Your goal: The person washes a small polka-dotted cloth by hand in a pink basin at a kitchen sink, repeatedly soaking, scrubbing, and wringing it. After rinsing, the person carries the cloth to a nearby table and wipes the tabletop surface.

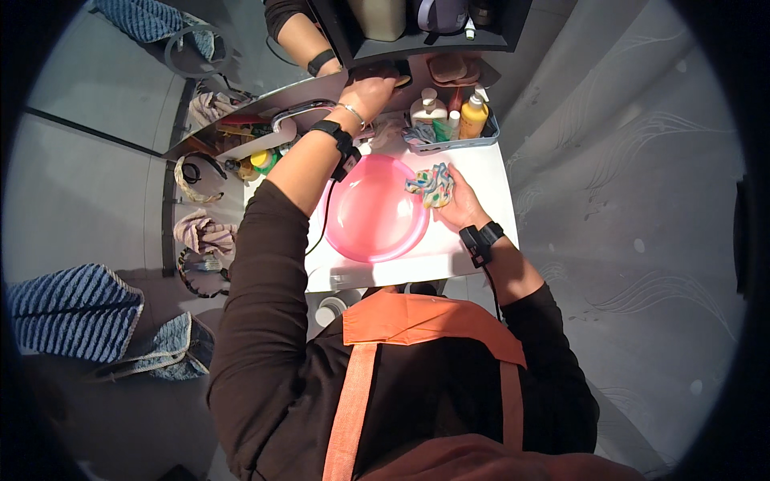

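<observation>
My right hand (pixel 466 201) holds a crumpled, colourfully patterned piece of cloth (pixel 432 185) over the right rim of a pink plastic basin (pixel 379 240). The basin stands on a white washbasin counter (pixel 457 255). My left hand (pixel 368 93) reaches past the faucet (pixel 301 109) to the back wall, just under a dark shelf. Its fingers are in shadow beside a small dark object with a yellowish edge (pixel 403 80). Whether they grip it cannot be made out.
At the back right, a tray (pixel 457 144) holds several bottles, including a yellow pump bottle (pixel 474 117). Above hangs a dark open shelf (pixel 433 51). A mirror (pixel 240 54) runs along the left. Headbands (pixel 198 180) and towels (pixel 78 312) hang there. A patterned curtain (pixel 625 198) hangs right.
</observation>
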`<state>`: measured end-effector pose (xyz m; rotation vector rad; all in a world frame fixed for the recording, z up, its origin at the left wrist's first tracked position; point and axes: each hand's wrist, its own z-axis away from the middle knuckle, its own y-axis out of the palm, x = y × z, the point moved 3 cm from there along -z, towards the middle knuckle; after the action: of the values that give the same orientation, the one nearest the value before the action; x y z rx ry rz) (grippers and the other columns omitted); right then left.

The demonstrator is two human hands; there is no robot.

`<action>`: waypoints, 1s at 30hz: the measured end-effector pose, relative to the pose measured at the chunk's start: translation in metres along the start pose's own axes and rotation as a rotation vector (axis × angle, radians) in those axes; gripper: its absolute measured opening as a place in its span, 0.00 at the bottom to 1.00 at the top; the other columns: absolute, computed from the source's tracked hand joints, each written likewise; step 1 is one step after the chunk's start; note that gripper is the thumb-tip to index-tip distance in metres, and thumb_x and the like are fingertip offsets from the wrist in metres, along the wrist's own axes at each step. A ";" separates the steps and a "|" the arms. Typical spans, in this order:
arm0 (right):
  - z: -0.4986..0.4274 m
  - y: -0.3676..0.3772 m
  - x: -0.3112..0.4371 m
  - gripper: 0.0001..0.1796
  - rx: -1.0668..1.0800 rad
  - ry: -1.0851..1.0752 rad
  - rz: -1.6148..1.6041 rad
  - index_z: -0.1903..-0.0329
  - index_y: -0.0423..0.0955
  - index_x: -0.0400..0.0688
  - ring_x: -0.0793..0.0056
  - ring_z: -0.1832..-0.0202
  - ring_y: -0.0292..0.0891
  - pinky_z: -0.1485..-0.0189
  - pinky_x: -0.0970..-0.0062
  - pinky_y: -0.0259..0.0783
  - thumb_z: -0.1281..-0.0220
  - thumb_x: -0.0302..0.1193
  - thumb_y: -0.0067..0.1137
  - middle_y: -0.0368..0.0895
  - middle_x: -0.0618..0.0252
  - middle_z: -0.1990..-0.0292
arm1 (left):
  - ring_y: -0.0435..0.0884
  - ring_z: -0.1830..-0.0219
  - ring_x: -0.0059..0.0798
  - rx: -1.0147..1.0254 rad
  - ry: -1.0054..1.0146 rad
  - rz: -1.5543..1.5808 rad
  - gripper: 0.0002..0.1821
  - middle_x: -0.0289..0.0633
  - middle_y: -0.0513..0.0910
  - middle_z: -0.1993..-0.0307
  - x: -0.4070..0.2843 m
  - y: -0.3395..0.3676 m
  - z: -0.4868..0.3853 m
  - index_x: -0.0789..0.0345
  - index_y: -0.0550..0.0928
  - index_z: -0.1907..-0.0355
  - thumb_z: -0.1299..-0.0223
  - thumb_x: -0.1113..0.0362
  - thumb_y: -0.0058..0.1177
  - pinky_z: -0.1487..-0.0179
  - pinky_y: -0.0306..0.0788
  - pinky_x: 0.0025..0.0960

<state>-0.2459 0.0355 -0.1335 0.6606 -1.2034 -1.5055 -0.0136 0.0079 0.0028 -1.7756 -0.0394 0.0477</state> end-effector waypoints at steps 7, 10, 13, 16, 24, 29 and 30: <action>-0.022 0.024 0.002 0.18 0.166 -0.066 -0.123 0.52 0.74 0.43 0.67 0.58 0.78 0.52 0.68 0.74 0.29 0.44 0.46 0.81 0.63 0.60 | 0.77 0.53 0.53 -0.130 0.070 0.725 0.22 0.56 0.78 0.56 -0.085 0.026 0.084 0.71 0.71 0.47 0.33 0.54 0.47 0.48 0.70 0.43; -0.040 0.030 -0.021 0.17 0.194 -0.062 -0.028 0.56 0.75 0.45 0.72 0.60 0.77 0.54 0.70 0.73 0.30 0.45 0.48 0.81 0.67 0.65 | 0.72 0.42 0.56 0.000 -0.376 0.902 0.27 0.64 0.73 0.46 -0.113 0.055 0.110 0.74 0.64 0.39 0.32 0.56 0.44 0.40 0.66 0.40; -0.047 0.028 -0.043 0.21 0.121 -0.159 -0.060 0.49 0.72 0.44 0.69 0.51 0.74 0.45 0.70 0.69 0.30 0.46 0.44 0.77 0.62 0.52 | 0.73 0.45 0.56 -0.446 -0.035 0.540 0.25 0.64 0.73 0.48 -0.123 0.048 0.124 0.74 0.65 0.40 0.33 0.60 0.41 0.40 0.66 0.40; -0.047 0.032 -0.067 0.20 0.170 0.101 0.070 0.45 0.70 0.47 0.69 0.48 0.72 0.41 0.69 0.67 0.27 0.45 0.39 0.74 0.60 0.47 | 0.72 0.43 0.53 -0.372 -0.465 0.892 0.21 0.60 0.74 0.47 -0.078 0.057 0.138 0.72 0.68 0.40 0.34 0.66 0.40 0.37 0.64 0.40; -0.043 0.054 -0.101 0.23 -0.018 -0.115 0.174 0.41 0.64 0.39 0.65 0.40 0.67 0.32 0.64 0.60 0.24 0.43 0.30 0.72 0.57 0.45 | 0.68 0.36 0.44 -0.495 -0.285 0.709 0.23 0.56 0.70 0.40 -0.058 0.094 0.184 0.71 0.68 0.38 0.28 0.60 0.33 0.34 0.60 0.40; -0.025 0.072 -0.103 0.22 0.114 -0.074 0.200 0.37 0.59 0.37 0.62 0.38 0.65 0.32 0.62 0.60 0.25 0.38 0.35 0.67 0.53 0.40 | 0.81 0.63 0.27 -0.061 -0.725 1.946 0.18 0.45 0.81 0.59 0.017 0.084 0.183 0.69 0.76 0.61 0.26 0.59 0.33 0.57 0.76 0.30; -0.023 0.071 -0.097 0.22 0.122 -0.088 0.236 0.36 0.59 0.38 0.62 0.38 0.66 0.33 0.62 0.62 0.25 0.38 0.36 0.66 0.53 0.39 | 0.81 0.63 0.28 -0.099 -0.769 2.040 0.18 0.45 0.81 0.58 0.023 0.073 0.188 0.68 0.76 0.61 0.26 0.59 0.33 0.57 0.76 0.31</action>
<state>-0.1696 0.1227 -0.0933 0.5159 -1.3980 -1.2830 -0.0008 0.1780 -0.1072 -1.0711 1.1985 2.1226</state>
